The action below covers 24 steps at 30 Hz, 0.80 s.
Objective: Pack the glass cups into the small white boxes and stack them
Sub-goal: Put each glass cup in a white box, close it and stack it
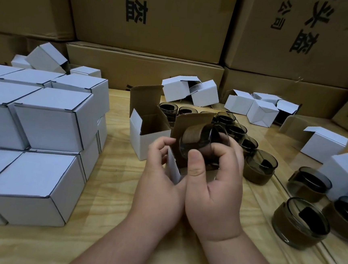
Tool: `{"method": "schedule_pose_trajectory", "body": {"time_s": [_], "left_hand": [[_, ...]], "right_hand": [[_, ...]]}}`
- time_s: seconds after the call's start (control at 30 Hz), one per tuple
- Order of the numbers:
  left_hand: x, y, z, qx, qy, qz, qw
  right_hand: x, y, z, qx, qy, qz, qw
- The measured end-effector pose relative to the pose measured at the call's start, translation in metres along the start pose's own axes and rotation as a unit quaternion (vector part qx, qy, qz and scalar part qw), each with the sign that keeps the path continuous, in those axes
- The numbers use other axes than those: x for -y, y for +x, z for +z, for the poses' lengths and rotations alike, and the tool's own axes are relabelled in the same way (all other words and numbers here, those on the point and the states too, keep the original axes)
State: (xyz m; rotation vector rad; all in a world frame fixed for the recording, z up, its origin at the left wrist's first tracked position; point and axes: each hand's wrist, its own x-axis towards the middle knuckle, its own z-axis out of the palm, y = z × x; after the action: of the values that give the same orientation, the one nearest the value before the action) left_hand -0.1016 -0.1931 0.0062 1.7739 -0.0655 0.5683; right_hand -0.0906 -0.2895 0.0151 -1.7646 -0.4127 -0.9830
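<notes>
Nearest the camera, two bare forearms reach up from 6 o'clock over the wooden surface (109, 189). The right hand (214, 190) curls its fingers and thumb round a smoky glass cup (205, 141), tilted at the mouth of a small white box (173, 167). The left hand (160, 183) grips that box by its side. Closed white boxes (43, 120) sit stacked at 9 o'clock; loose cups (299, 223) lie at 3 o'clock, an open empty box (145, 133) at 12.

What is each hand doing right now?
Left hand: grips the open small white box.
Right hand: holds a glass cup at the box mouth.
</notes>
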Motion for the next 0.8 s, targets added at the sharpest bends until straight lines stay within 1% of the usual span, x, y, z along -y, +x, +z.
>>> {"method": "schedule_pose_trajectory", "body": {"time_s": [0.33, 0.53, 0.63, 0.8], "left_hand": [[-0.0032, 0.0002, -0.0026, 0.001, 0.001, -0.021, 1.000], [-0.0039, -0.0016, -0.0030, 0.000, -0.005, -0.026, 1.000], [-0.0051, -0.0020, -0.0034, 0.001, -0.009, -0.029, 1.000], [-0.0079, -0.0035, -0.0054, 0.001, -0.010, -0.029, 1.000]], "right_hand": [[-0.0063, 0.0024, -0.0008, -0.008, -0.035, 0.006, 0.999], [-0.0058, 0.0056, -0.0025, -0.001, -0.037, 0.051, 0.998], [-0.0036, 0.0052, -0.0024, 0.000, -0.052, 0.061, 0.997], [-0.0046, 0.0057, -0.0020, 0.019, -0.056, 0.090, 0.994]]}}
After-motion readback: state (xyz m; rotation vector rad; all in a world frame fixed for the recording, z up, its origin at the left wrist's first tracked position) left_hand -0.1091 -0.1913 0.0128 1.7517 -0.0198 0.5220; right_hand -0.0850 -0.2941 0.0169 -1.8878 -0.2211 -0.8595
